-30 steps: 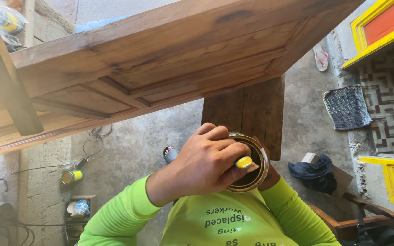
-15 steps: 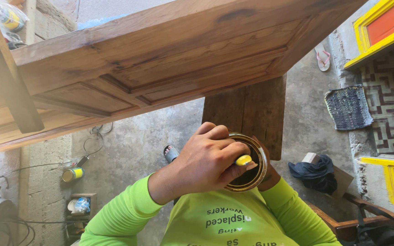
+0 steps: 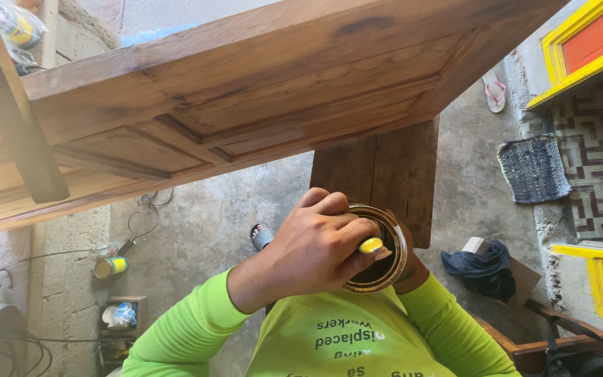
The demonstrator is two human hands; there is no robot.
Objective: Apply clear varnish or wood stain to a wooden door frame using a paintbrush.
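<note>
Below the wooden door (image 3: pixel 259 91), left hand (image 3: pixel 315 251) grips a yellow-tipped tool (image 3: pixel 370 245) over an open tin (image 3: pixel 385 269); right hand (image 3: pixel 413 269), mostly hidden, apparently cups it.

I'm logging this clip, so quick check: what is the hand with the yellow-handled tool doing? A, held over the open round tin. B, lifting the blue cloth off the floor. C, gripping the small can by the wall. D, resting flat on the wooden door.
A: the left hand holds the yellow-handled tool over the open round tin, below the wooden door.
</note>
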